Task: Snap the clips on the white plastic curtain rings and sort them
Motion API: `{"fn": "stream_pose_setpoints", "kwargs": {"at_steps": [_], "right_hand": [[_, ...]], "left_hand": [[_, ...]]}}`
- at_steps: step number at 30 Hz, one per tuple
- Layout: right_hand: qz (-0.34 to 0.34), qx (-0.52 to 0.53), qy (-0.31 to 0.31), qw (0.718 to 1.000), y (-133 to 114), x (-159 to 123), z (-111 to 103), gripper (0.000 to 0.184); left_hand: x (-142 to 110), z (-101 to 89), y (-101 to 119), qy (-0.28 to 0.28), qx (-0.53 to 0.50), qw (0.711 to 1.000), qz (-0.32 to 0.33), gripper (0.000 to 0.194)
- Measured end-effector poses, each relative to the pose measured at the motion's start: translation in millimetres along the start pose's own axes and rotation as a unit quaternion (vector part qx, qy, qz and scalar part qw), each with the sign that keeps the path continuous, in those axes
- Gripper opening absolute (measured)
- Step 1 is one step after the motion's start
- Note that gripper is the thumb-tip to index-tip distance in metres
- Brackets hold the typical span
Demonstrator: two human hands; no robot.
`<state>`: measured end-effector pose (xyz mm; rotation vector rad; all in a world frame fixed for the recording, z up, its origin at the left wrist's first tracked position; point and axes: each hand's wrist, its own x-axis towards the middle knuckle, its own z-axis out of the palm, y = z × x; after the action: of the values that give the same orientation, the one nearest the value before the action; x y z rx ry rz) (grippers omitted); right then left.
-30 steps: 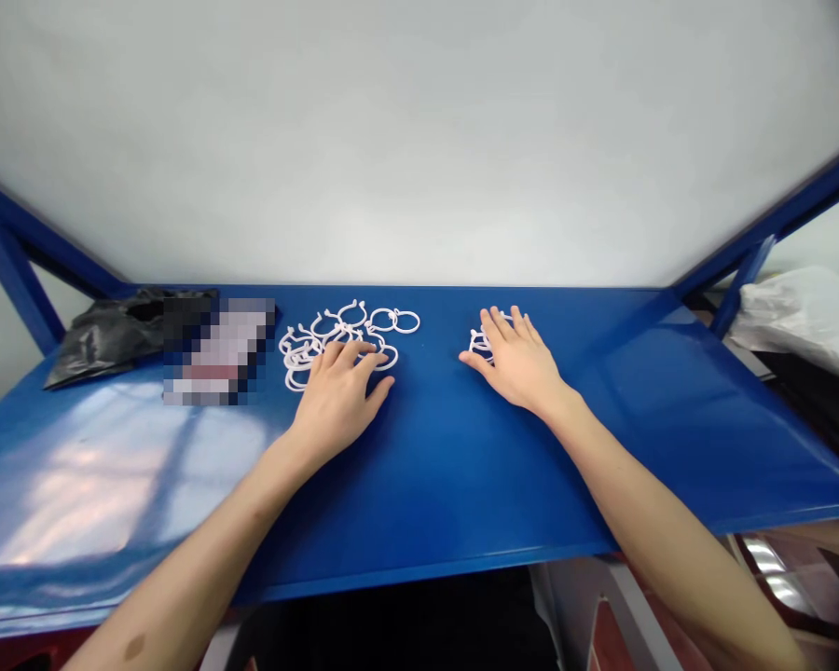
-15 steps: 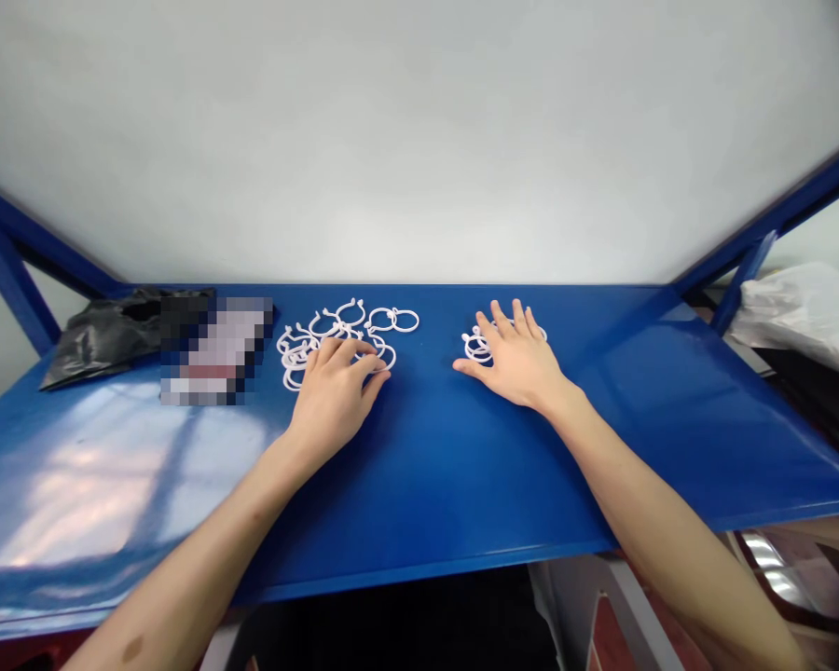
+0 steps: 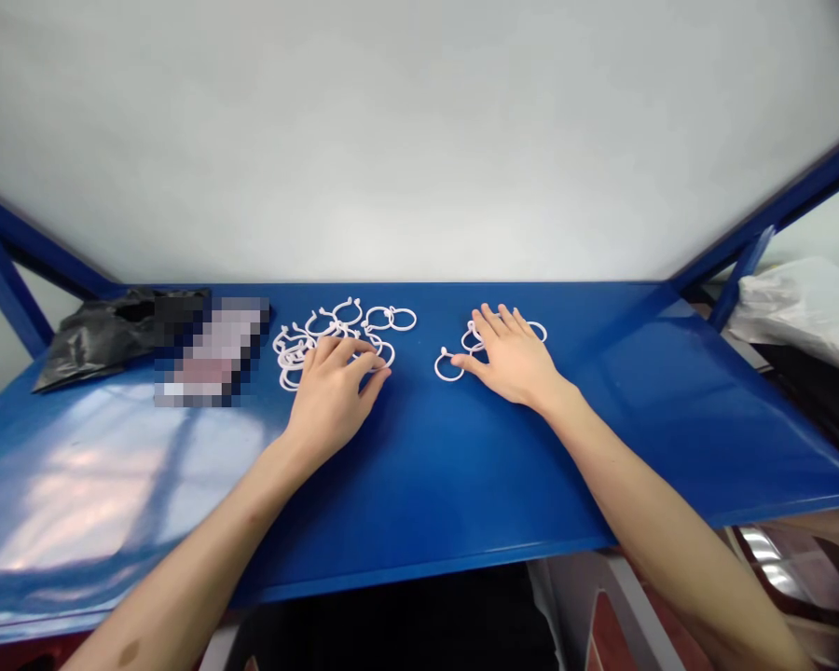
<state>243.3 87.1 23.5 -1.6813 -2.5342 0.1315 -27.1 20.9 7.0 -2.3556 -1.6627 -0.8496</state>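
My left hand [image 3: 339, 387] rests over a pile of thin white plastic rings [image 3: 295, 354], each with a gap and small knobbed ends. Its fingers are bent, and the thumb and index finger close on the edge of one white ring [image 3: 394, 354]. Palm down, my right hand [image 3: 514, 359] lies with fingers stretched out over a smaller group of white rings [image 3: 543, 332], partly hiding them. A single white ring [image 3: 448, 379] lies at its thumb tip, which seems to touch it. Two overlapping rings [image 3: 404, 330] sit at the far right of the left pile.
The blue table [image 3: 419, 485] ends at a pale wall [image 3: 405, 140]. On its left lie a black plastic bag [image 3: 104, 335] and a pixelated flat object [image 3: 216, 349]. Blue frame bars [image 3: 734, 275] rise at both sides. Clear plastic packaging [image 3: 804, 308] stands at the right.
A single ring now shows on the table by my right thumb, left of the group. My right fingers have drawn closer together. My left hand stays nearly still.
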Motion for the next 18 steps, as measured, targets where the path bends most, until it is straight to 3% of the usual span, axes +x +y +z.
{"fn": "stream_pose_setpoints", "kwargs": {"at_steps": [4, 10, 18], "right_hand": [[-0.015, 0.03, -0.004, 0.999, 7.3, 1.6, -0.5, 0.102], [-0.046, 0.012, 0.044, 0.998, 7.9, 6.0, 5.5, 0.099], [-0.151, 0.11, 0.025, 0.982, -3.6, 3.8, 3.0, 0.093]], "left_hand": [[-0.5, -0.5, 0.5, -0.008, -0.003, 1.0, -0.003, 0.015], [-1.3, 0.4, 2.2, -0.027, -0.007, 1.0, 0.0, 0.017], [-1.1, 0.1, 2.5, -0.029, -0.011, 1.0, -0.003, 0.016]]}}
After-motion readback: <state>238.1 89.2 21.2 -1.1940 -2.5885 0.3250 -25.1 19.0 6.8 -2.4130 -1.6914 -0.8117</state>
